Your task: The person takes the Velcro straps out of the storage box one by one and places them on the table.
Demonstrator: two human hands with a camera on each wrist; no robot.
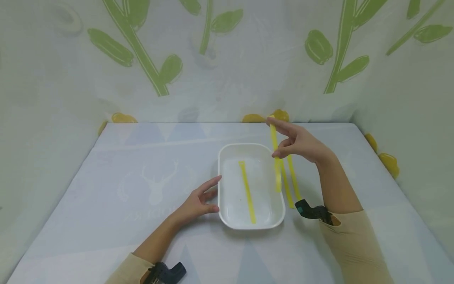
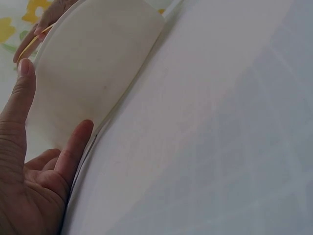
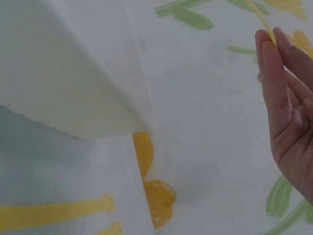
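Note:
A white rectangular tray (image 1: 227,219) stands on the table, with one yellow strip (image 1: 248,193) lying along its floor. My left hand (image 1: 196,203) is at the tray's left side; in the left wrist view its thumb is up by the rim and a finger (image 2: 76,147) lies against the outer wall. Over the tray's far right corner, my right hand (image 1: 299,142) pinches another thin yellow strip (image 1: 278,177), which hangs down over the right rim. That held strip (image 3: 261,17) looks slightly bent in the right wrist view.
Further yellow strips (image 1: 293,177) lie on the table just right of the tray, partly under the right forearm; one strip's notched end (image 3: 105,203) shows in the right wrist view. A pale patterned cloth (image 1: 124,221) covers the table. Leaf-patterned walls (image 1: 248,79) rise behind and beside it.

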